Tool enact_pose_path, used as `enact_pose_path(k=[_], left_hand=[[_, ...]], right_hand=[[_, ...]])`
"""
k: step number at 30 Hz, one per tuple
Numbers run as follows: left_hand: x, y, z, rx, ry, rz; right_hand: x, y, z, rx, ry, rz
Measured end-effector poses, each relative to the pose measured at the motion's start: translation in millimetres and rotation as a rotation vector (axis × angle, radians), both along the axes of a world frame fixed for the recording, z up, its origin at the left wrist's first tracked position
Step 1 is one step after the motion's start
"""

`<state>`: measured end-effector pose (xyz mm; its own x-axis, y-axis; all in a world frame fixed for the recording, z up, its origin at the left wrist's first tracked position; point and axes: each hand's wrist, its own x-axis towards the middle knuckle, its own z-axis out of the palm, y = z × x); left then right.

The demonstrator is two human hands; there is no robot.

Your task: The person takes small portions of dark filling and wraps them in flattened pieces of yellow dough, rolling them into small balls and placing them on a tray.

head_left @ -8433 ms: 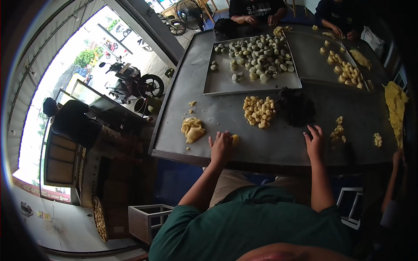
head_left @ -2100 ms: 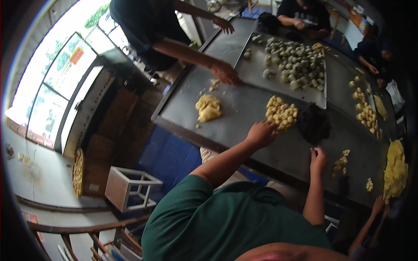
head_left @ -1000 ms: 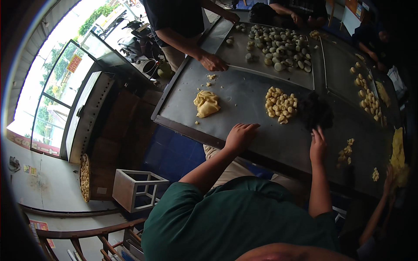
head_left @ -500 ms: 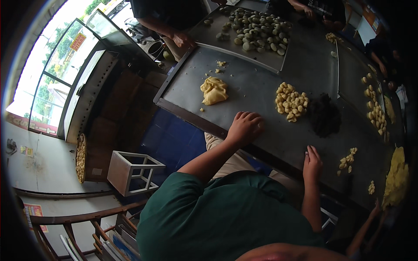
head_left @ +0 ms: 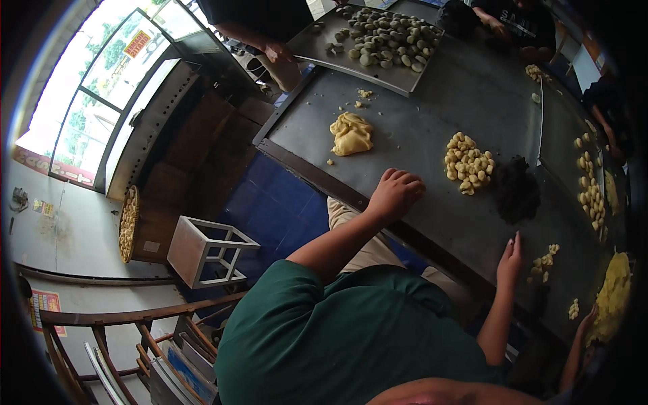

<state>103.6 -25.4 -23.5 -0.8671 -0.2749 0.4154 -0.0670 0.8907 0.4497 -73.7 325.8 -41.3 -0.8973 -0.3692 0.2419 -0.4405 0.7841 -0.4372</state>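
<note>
My left hand [head_left: 398,195] is over the near edge of the metal table [head_left: 297,128], palm down with fingers curled. Its fingertips are hidden beneath, so what they hold, if anything, does not show. To the right, my right hand [head_left: 511,258] is at the table edge, fingers stretched out together and pointing away from me. A smooth yellow lump of dough [head_left: 352,133] lies beyond my left hand, with crumbs about it. Between and beyond my hands sits a pile of small pale yellow dough balls [head_left: 468,165], touching a dark, nearly black heap [head_left: 516,191].
A co-worker's hand [head_left: 279,52] grips a tray [head_left: 398,86] of greenish-grey dough pieces at the far side. Yellow dough [head_left: 613,297] and small dough bits [head_left: 542,264] lie rightward, near another person's arm. A white-framed stool [head_left: 210,253] and wooden rack [head_left: 142,317] stand left.
The co-worker's tray has slid away and to the left. My view has shifted slightly, moving the scene rightward. My right hand has turned a little, its fingers straighter; my left keeps its curl.
</note>
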Motion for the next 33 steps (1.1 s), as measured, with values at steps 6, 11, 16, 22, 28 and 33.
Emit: enact_pose_path(k=[6,11,16,22,28,33], left_hand=[[6.5,3.1,5.9,0.043,-0.076,0.068],[10.9,-7.8,0.7,0.006,-0.124,0.069],[29.0,-6.1,11.2,-0.137,-0.031,-0.049],[-65.7,-11.9,29.8,-0.044,0.073,0.055],[-91.8,3.8,0.6,-0.231,0.203,0.031],[-103.4,-8.6,-8.0,-0.212,0.159,0.207]], right_hand=[[-1.0,-20.7,-5.4,-0.013,-0.051,0.172],[-35.4,-29.4,-30.7,0.144,0.153,0.023],[-14.0,0.0,-17.8,-0.131,0.01,0.158],[-16.7,9.4,-17.8,0.022,0.222,0.027],[-11.0,6.8,-17.1,-0.173,0.118,0.084],[-16.6,6.9,-15.2,0.049,0.29,0.107]])
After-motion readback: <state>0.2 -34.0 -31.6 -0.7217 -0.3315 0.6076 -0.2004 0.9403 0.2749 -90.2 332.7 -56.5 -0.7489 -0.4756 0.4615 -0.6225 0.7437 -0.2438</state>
